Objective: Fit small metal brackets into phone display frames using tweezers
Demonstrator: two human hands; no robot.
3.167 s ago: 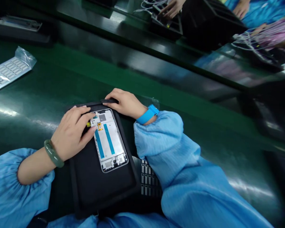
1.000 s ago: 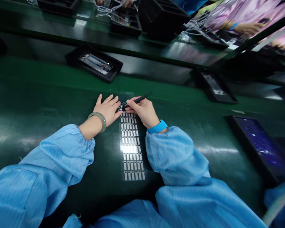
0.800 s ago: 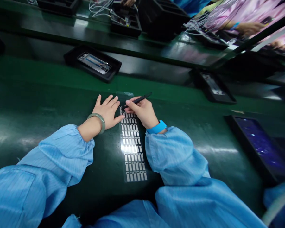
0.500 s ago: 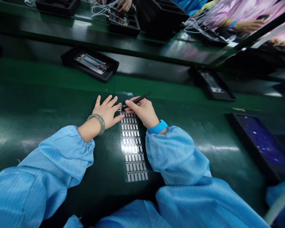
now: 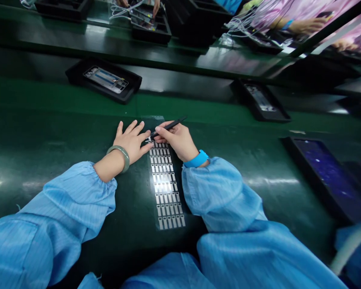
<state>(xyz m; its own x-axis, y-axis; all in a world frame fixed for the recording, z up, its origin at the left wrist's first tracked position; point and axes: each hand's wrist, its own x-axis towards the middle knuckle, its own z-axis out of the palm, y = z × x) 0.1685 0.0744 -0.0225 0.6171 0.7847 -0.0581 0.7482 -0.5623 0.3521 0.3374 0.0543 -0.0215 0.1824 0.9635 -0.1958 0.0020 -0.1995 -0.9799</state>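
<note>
A clear sheet (image 5: 165, 184) bearing rows of small pale grey tabs lies lengthwise before me on the green table. In my right hand (image 5: 180, 140), pinched between thumb and fingers, is a pair of black tweezers (image 5: 173, 123), slanting with its tip down to the left at the sheet's far end. Next to that tip, my left hand (image 5: 131, 141) is spread, with its index finger and thumb reaching the sheet's left edge. A small whitish piece shows between the left fingertips and the tweezers' tip; whether the tip grips it is too small to tell.
Beyond my hands, a black tray (image 5: 132, 90) holds a phone frame (image 5: 106, 79). Another black tray (image 5: 272, 114) with a phone part stands farther right. A dark box with purple contents (image 5: 327, 168) is at right. Co-workers' hands (image 5: 308, 26), cables and trays occupy the far bench.
The whole view has shifted, so things sit slightly farther left. Both hands and the tweezers keep nearly the same pose at the sheet's far end. A co-worker's hand at the far tray has moved.
</note>
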